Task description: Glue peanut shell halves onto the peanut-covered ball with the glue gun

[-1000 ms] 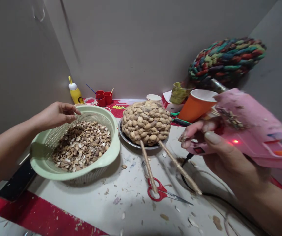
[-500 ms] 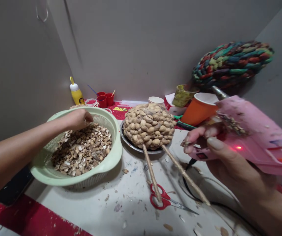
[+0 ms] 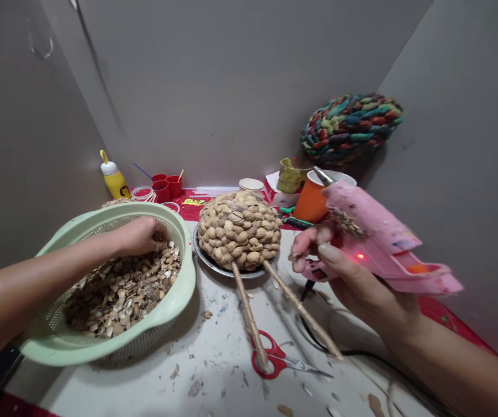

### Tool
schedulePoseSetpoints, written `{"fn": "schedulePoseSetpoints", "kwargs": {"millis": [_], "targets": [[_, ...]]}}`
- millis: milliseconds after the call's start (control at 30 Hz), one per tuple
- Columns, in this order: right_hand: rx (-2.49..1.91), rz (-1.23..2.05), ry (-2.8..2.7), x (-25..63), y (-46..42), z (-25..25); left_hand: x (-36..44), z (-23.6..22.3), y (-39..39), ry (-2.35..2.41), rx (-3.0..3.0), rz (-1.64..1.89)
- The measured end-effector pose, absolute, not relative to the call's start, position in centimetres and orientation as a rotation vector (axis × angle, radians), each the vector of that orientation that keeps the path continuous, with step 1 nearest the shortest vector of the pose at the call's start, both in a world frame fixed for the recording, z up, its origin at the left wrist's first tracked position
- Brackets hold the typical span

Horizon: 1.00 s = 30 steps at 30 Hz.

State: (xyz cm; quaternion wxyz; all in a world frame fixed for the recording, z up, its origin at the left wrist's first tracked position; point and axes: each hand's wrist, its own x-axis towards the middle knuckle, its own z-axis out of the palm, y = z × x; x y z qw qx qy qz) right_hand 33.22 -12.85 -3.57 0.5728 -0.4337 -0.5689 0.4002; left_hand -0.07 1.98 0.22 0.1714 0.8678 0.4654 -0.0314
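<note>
My left hand (image 3: pixel 145 234) reaches into a pale green plastic colander (image 3: pixel 186 289) of nut shell pieces (image 3: pixel 131 298). Its fingers curl down at the shells, and whatever lies between the fingertips is hidden. In my right hand (image 3: pixel 353 278) is a pink hot glue gun (image 3: pixel 366 223), its metal nozzle pointing up and left and a red light glowing on its side. Small bits stick to the gun and around the right fingertips. Between my hands, a dome covered in whole peanuts (image 3: pixel 240 229) rests on a metal plate (image 3: pixel 214 267), with two brown sticks (image 3: pixel 249 313) extending toward me.
Red-handled scissors (image 3: pixel 275 359) lie under one stick's end. Behind stand an orange cup (image 3: pixel 310 200), a stained yellowish cup (image 3: pixel 290 175), red cups (image 3: pixel 174 185) and a yellow bottle (image 3: pixel 114 180). A colourful braided piece (image 3: pixel 353 127) leans against the wall. Shell scraps and a black cord lie on the table.
The view has turned right, so things sit farther left in it. My left hand has moved lower and deeper into the colander's shells. My right hand still holds the glue gun.
</note>
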Motion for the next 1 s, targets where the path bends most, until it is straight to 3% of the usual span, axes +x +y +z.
{"fn": "schedulePoseSetpoints", "kwargs": {"millis": [400, 633, 1000], "targets": [[-1.004, 0.911, -1.406, 33.5, -12.9, -3.6, -3.8, 2.8, 1.0, 1.324, 2.012, 0.223], [-1.05, 0.89, -1.404, 33.7, -12.8, -3.8, -5.5, 2.9, 1.0, 1.469, 1.94, 0.127], [-1.014, 0.921, -1.255, 32.6, -12.9, -3.0, -2.0, 2.8, 0.7, 1.383, 1.862, 0.003]]}}
